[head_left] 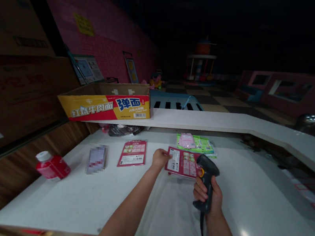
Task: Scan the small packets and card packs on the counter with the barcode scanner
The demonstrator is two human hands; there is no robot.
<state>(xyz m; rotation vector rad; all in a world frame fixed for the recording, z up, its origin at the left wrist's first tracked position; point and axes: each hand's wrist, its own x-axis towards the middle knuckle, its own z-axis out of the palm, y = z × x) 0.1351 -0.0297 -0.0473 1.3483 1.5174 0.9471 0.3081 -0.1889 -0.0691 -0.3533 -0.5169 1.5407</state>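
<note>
My right hand [208, 192] is wrapped round the handle of a dark grey barcode scanner [209, 168], its cord hanging down past the counter's front edge. The scanner's head is over the right end of a red printed packet [187, 163]. At that packet's left edge, my left hand [160, 159] pinches the corner beside a white label. Another packet lies partly hidden beneath it. To the left, a similar red packet [133, 154] rests flat on the white counter [87, 202]. Just behind the held packet are green packets [201, 144] with a pink one [186, 140] on top.
A red bottle with a white cap [53, 166] lies tilted at the left, near a blurred-out flat item [97, 159]. An open yellow and red carton [111, 104] sits on the raised ledge [211, 120]. Brown cardboard boxes [16, 83] are stacked at far left.
</note>
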